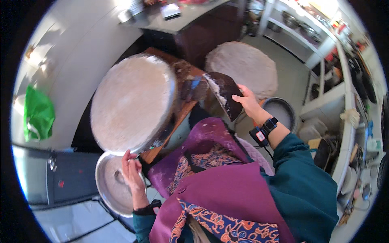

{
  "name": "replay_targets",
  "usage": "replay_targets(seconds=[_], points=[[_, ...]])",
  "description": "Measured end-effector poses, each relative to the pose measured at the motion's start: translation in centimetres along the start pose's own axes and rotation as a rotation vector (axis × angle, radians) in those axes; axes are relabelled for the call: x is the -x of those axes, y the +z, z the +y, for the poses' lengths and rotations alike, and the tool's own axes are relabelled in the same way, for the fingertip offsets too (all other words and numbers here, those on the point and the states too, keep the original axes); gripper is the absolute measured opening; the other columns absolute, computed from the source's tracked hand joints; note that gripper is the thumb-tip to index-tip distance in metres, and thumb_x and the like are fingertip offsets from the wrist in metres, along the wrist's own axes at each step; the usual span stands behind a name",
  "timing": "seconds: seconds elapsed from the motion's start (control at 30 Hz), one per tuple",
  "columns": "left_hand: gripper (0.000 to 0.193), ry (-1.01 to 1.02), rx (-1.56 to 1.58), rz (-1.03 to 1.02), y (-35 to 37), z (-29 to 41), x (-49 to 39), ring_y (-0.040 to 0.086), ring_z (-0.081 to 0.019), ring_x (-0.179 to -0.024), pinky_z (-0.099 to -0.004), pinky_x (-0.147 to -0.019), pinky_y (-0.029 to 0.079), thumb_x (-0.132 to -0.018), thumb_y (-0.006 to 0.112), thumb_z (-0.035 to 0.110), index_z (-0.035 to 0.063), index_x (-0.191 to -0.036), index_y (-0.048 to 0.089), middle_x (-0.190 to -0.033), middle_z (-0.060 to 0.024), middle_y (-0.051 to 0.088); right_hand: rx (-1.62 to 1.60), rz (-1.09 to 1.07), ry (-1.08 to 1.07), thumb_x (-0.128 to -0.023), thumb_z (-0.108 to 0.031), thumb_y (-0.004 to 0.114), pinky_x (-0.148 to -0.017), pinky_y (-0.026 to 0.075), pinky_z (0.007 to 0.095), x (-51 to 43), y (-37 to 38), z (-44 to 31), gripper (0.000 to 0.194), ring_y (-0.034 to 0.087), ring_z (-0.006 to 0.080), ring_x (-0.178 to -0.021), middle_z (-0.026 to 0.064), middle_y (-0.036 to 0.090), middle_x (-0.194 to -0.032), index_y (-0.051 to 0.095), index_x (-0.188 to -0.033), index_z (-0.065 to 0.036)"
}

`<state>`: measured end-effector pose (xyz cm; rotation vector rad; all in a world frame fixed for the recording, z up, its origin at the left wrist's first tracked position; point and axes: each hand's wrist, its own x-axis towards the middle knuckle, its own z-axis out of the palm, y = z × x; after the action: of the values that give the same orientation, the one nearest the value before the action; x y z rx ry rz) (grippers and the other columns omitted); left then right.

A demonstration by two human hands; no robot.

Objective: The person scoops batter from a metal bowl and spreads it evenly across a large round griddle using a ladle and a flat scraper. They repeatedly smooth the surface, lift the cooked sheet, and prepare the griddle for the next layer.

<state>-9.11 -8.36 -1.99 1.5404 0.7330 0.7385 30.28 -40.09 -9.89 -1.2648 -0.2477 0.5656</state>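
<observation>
A large round griddle (133, 103) before me is covered by a thin, pale, floury-looking layer. In my right hand (250, 101) is a dark half-moon scraper (228, 94), with white paste along its straight edge. The scraper is held up to the right of the griddle, apart from it. My left hand (132, 171) has loosely bent fingers and appears to hold nothing. It hovers near the griddle's front rim, over a metal basin (101, 194) of pale batter. A dark roundish shape, not clearly identifiable, shows in the batter, partly hidden by that hand.
A stack of pale round flatbreads (243, 65) is behind the scraper. Beside my right forearm stands a dark round basin (281, 112). A wooden board (182, 118) runs beside the griddle. A green plastic bag (38, 114) hangs at the left wall; shelves with cookware (297, 27) line the right.
</observation>
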Motion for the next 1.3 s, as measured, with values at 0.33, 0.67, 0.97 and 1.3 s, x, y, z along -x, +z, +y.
replay_targets(seconds=[0.33,0.67,0.97,1.3], points=[[0.039,-0.072,-0.025,-0.045,-0.1,-3.6,-0.7,0.046,-0.0037,-0.066,-0.0177,-0.051,0.035,-0.101,0.047,0.012,0.0003,-0.138,0.048,-0.108,-0.0064,0.056,0.331,1.097,0.182,-0.083,-0.002,0.064,-0.081,0.049,0.0338,11.9,-26.5,9.3,0.049,0.062,0.0205,-0.091,0.0093,0.066,-0.108,0.055,-0.13,-0.001],[0.037,-0.122,-0.076,-0.015,0.8,-3.6,0.0,0.045,-0.0034,-0.064,-0.0175,-0.051,0.035,-0.101,0.046,0.013,-0.0004,-0.135,0.049,-0.105,-0.0064,0.057,1.071,1.086,0.594,-0.075,-0.017,0.076,-0.091,0.051,0.0426,10.5,-26.6,10.9,0.046,0.063,0.0364,-0.105,0.0197,0.065,-0.109,0.062,-0.117,-0.001],[0.037,-0.18,-0.163,0.025,-0.3,-4.5,0.2,0.048,-0.0063,-0.067,-0.0212,-0.057,0.042,-0.098,0.05,0.008,0.0053,-0.135,0.049,-0.105,-0.0058,0.058,1.559,0.459,0.24,-0.073,-0.003,0.061,-0.109,0.036,0.0482,5.2,-27.1,10.5,0.067,0.043,0.0421,-0.127,0.0207,0.05,-0.134,0.048,-0.138,-0.006],[0.038,-0.128,-0.282,0.017,1.5,-4.0,0.4,0.05,-0.0069,-0.069,-0.0209,-0.06,0.042,-0.099,0.048,0.011,0.0024,-0.136,0.047,-0.106,-0.0045,0.057,1.561,0.477,0.192,-0.084,-0.011,0.063,-0.089,0.047,0.0519,2.4,-31.1,14.1,0.025,0.057,0.0431,-0.105,0.0235,0.06,-0.111,0.059,-0.105,0.0]])
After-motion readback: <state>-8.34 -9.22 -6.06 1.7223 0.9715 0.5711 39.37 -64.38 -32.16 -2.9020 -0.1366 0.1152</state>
